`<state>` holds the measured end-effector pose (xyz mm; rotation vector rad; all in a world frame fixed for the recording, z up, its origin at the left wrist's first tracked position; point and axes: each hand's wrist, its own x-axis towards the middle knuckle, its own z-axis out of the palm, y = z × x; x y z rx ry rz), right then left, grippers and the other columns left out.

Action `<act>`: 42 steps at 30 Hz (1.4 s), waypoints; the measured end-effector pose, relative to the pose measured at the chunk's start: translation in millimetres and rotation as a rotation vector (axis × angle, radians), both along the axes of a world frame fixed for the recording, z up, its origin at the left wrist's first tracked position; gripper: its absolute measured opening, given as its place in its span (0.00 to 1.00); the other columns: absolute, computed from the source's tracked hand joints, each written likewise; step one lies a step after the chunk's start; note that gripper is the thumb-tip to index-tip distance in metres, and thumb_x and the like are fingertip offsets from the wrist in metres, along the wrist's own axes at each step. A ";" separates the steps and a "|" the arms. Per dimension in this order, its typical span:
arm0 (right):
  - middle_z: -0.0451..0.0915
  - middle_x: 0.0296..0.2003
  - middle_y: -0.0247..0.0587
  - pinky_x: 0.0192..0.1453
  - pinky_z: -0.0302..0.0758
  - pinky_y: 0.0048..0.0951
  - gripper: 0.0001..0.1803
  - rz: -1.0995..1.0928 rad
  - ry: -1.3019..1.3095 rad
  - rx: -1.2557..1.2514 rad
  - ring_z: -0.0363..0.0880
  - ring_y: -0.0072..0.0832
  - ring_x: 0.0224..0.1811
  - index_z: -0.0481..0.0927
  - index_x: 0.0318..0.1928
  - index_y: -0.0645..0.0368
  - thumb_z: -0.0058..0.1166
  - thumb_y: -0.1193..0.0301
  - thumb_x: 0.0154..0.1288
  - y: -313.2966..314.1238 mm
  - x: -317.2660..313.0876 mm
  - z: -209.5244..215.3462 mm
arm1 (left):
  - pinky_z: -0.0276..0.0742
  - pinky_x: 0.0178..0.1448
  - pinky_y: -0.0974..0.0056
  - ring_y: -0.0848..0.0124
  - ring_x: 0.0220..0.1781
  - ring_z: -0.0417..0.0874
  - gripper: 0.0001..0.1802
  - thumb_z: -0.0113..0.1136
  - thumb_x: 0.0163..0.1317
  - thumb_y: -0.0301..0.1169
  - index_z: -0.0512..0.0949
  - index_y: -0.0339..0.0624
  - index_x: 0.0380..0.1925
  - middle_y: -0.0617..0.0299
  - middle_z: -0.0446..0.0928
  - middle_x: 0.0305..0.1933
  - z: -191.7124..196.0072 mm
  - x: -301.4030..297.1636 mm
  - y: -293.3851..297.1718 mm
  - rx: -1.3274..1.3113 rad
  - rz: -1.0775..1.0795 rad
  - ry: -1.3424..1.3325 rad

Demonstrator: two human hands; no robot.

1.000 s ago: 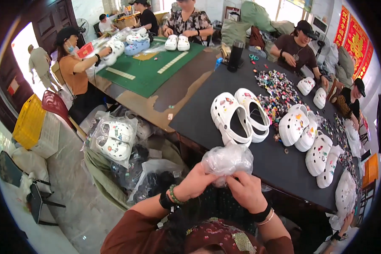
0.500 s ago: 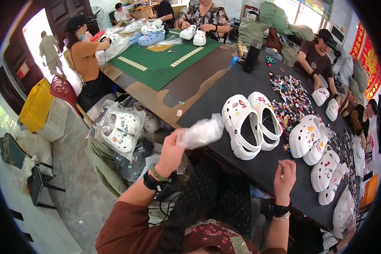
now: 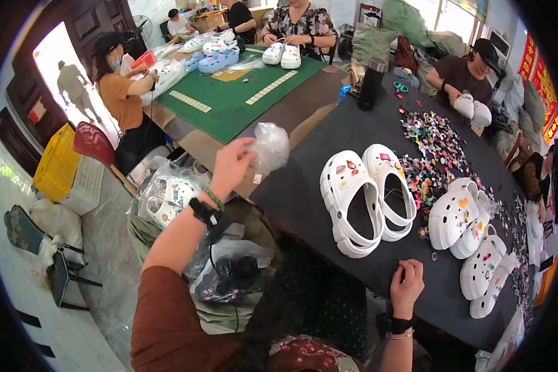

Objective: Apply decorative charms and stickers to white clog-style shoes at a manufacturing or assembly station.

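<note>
A crumpled clear plastic bag (image 3: pixel 271 149) is at the fingertips of my left hand (image 3: pixel 232 164), raised over the near edge of the brown table. My right hand (image 3: pixel 408 282) is at the front edge of the black table, its fingers curled in and nothing visible in them. Between and beyond my hands stands a pair of white clogs (image 3: pixel 333 195) with small colourful charms on their toes, heel straps towards me. Neither hand touches them. More white clogs with charms (image 3: pixel 449 217) stand to the right.
Loose colourful charms (image 3: pixel 431 142) are heaped along the black table (image 3: pixel 304 192), near a dark flask (image 3: pixel 372 84). Bagged clogs (image 3: pixel 167 198) lie low at my left. Co-workers handle clogs at the green mat (image 3: pixel 229 118) and at the far right.
My left hand has moved up and left, and the plastic bag in it is bunched smaller. My right hand has sunk slightly, its fingers more curled. The far-right co-worker has lifted a pair of clogs.
</note>
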<state>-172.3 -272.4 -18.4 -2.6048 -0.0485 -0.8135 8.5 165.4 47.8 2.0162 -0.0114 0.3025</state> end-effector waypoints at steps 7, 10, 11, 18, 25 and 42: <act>0.78 0.37 0.43 0.31 0.78 0.34 0.08 -0.009 0.001 0.031 0.81 0.40 0.30 0.79 0.36 0.59 0.58 0.80 0.53 -2.8 -3.6 2.2 | 0.68 0.64 0.54 0.49 0.63 0.70 0.28 0.63 0.54 0.28 0.73 0.44 0.58 0.40 0.73 0.57 27.1 166.8 70.6 0.488 0.197 -0.569; 0.78 0.37 0.41 0.32 0.78 0.33 0.09 0.049 0.027 0.080 0.81 0.37 0.30 0.80 0.36 0.58 0.59 0.80 0.52 1.5 2.1 3.6 | 0.53 0.75 0.52 0.40 0.75 0.49 0.46 0.67 0.52 0.30 0.55 0.50 0.71 0.37 0.58 0.70 41.3 198.3 132.9 0.791 0.259 -0.685; 0.78 0.37 0.40 0.32 0.78 0.32 0.09 0.049 0.011 0.063 0.81 0.36 0.29 0.80 0.36 0.58 0.59 0.79 0.52 0.6 4.7 3.1 | 0.53 0.74 0.51 0.40 0.75 0.49 0.45 0.66 0.53 0.30 0.56 0.49 0.71 0.36 0.58 0.70 35.3 203.7 109.3 0.793 0.317 -0.679; 0.78 0.36 0.36 0.30 0.79 0.30 0.08 -0.013 -0.040 0.001 0.81 0.33 0.27 0.80 0.34 0.57 0.60 0.78 0.51 -9.0 2.2 2.2 | 0.67 0.64 0.55 0.52 0.67 0.67 0.27 0.59 0.60 0.26 0.69 0.43 0.61 0.46 0.67 0.66 26.4 82.0 -73.5 0.335 -0.069 -0.464; 0.77 0.34 0.36 0.30 0.78 0.32 0.09 0.016 -0.075 0.039 0.80 0.36 0.27 0.79 0.33 0.57 0.59 0.80 0.49 -5.6 0.5 -2.6 | 0.72 0.56 0.61 0.58 0.49 0.79 0.17 0.61 0.52 0.19 0.77 0.37 0.44 0.52 0.78 0.46 34.5 -71.9 -162.5 0.139 -0.476 -0.511; 0.77 0.35 0.36 0.32 0.78 0.34 0.04 -0.028 -0.067 0.006 0.80 0.37 0.29 0.79 0.33 0.56 0.57 0.76 0.54 -9.5 -3.0 -7.0 | 0.72 0.48 0.59 0.58 0.45 0.76 0.22 0.49 0.69 0.33 0.69 0.24 0.55 0.44 0.75 0.50 145.1 -261.1 -286.3 -2.011 -1.981 -0.085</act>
